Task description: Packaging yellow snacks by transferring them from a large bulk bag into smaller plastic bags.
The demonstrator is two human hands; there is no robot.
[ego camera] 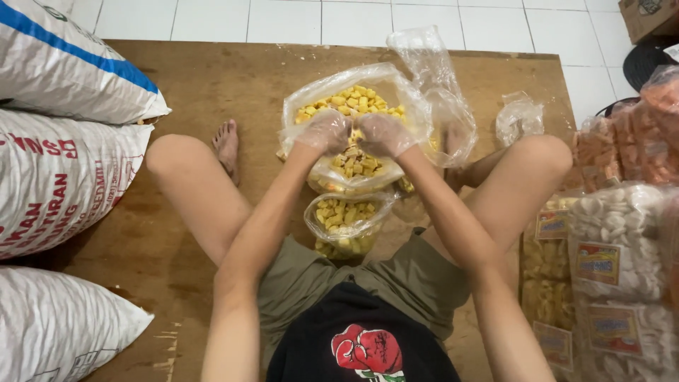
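Observation:
I sit on a wooden board with my legs apart. My left hand and my right hand, both in thin clear plastic gloves, are closed side by side over yellow snack chunks inside a big clear plastic bag. Whether the fingers hold chunks cannot be made out. Just below the hands, between my thighs, a small clear bag stands open and partly filled with the same yellow pieces.
Three large white woven sacks are stacked at the left. Packed snack bags, white, yellow and orange, lie at the right. Empty clear bags lie beyond my right knee. White floor tiles run past the board.

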